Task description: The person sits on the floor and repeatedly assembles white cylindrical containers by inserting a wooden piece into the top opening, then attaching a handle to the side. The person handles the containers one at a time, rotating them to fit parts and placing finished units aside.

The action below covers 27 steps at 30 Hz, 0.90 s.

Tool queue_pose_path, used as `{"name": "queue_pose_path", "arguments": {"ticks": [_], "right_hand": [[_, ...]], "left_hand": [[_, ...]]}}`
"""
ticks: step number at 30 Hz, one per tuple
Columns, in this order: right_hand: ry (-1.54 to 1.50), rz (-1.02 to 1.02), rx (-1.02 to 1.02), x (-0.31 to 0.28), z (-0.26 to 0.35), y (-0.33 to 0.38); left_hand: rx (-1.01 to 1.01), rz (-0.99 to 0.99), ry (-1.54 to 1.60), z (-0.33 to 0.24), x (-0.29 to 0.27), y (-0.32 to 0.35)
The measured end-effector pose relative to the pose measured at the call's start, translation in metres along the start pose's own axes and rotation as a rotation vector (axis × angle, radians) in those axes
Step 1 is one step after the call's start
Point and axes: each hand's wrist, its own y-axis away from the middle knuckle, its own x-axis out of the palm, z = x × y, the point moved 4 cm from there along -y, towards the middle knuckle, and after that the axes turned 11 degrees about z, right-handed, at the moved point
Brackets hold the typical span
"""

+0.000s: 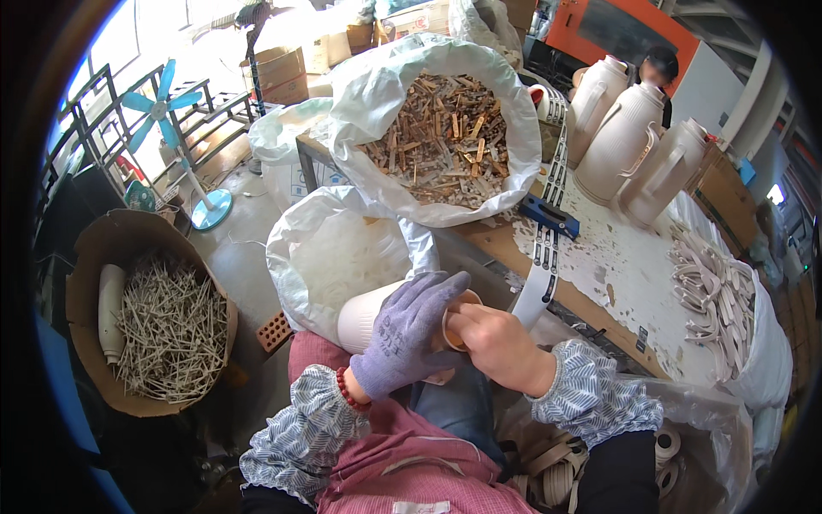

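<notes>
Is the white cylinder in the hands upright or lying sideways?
Lying sideways: the white cylinder lies across the lap, its open tan-rimmed end facing the right hand; the gloved left hand grips it.

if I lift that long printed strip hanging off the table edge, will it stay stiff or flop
The strip would likely flop: it already drapes over the table edge and curves downward. It looks thin and light, so it may slide. The blue clamp across it could hold it back.

Bright daylight upper left, fisheye-bent, dark rim
</notes>
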Motion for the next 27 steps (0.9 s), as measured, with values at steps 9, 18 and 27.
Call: {"name": "queue_pose_path", "arguments": {"ticks": [9, 18, 27], "right_hand": [[-0.159, 0.358, 0.029, 0.008, -0.004, 0.030], [0.000, -0.336, 0.400, -0.031, -0.162, 0.108], [0.081, -0.475, 0.557, -0.004, -0.227, 0.119]], "left_hand": [[0.302, 0.396, -0.077, -0.007, -0.005, 0.001], [0.375, 0.209, -0.244, -0.036, -0.061, -0.013], [-0.206, -0.114, -0.285, -0.005, -0.120, 0.006]]}}
